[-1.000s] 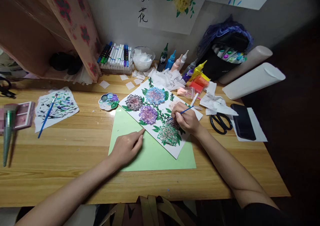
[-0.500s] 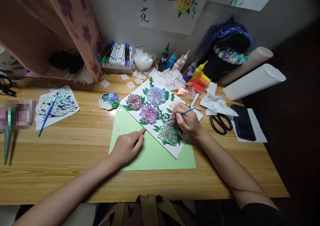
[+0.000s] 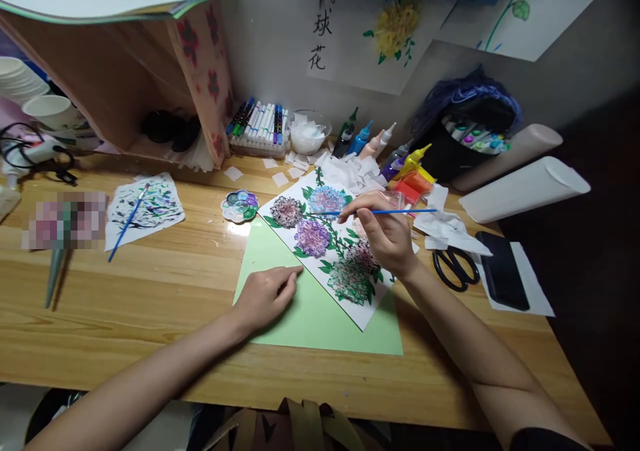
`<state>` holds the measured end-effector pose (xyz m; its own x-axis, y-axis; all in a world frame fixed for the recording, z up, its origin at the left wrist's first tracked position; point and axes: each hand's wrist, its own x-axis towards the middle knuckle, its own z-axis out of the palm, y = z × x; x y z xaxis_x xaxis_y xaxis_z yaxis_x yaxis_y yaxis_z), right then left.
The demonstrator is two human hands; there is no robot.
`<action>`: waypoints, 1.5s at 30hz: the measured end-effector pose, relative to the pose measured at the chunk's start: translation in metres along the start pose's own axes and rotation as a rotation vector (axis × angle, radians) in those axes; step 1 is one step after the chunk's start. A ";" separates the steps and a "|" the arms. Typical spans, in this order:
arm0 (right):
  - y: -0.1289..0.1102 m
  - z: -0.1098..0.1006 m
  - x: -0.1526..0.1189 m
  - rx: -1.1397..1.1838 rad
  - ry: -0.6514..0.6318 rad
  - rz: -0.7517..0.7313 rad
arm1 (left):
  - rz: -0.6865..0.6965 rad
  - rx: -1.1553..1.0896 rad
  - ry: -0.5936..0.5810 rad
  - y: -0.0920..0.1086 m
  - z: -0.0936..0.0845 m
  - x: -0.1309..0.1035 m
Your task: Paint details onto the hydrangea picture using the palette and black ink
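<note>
A white sheet [image 3: 363, 319] with several textured flowers and green leaves lies turned at an angle over a light green sheet [image 3: 280, 331]. In my right hand [image 3: 387, 234] is a thin blue paintbrush [image 3: 407, 211], held nearly level above the picture, its tip between the blue flower [image 3: 327, 200] and the purple flower [image 3: 312, 238]. My left hand [image 3: 267, 296] rests on the green sheet, index finger stretched to the white sheet's lower left edge and thumb apart; it holds nothing. A flower-shaped paint palette [image 3: 240, 206] sits left of the picture.
Behind the picture are paper scraps [image 3: 350, 171], paint bottles [image 3: 359, 138], markers [image 3: 260, 124] and a bowl [image 3: 309, 138]. Black scissors [image 3: 456, 269] and a phone [image 3: 501, 271] lie at right. Another brush [image 3: 129, 223] rests on a paint-marked paper [image 3: 167, 204] at left.
My right hand has lifted and turned, and the brush tip has swung left from near the dark flower toward the blue and purple flowers. The view has shifted up and left.
</note>
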<state>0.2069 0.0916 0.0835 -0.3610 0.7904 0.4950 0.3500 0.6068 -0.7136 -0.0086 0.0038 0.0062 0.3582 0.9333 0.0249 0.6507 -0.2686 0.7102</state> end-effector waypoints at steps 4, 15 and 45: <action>-0.015 0.026 0.032 -0.018 -0.173 0.018 | -0.007 -0.017 -0.004 0.002 -0.003 -0.002; -0.013 0.118 0.080 -0.217 -0.401 -0.041 | -0.001 0.048 0.045 -0.003 -0.012 -0.001; 0.001 -0.035 0.026 -0.101 0.369 0.110 | -0.160 0.379 0.419 -0.077 -0.093 0.034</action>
<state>0.2284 0.1159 0.1128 0.0120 0.8170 0.5766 0.4591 0.5077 -0.7290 -0.1089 0.0784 0.0178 -0.0092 0.9630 0.2694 0.8965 -0.1114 0.4288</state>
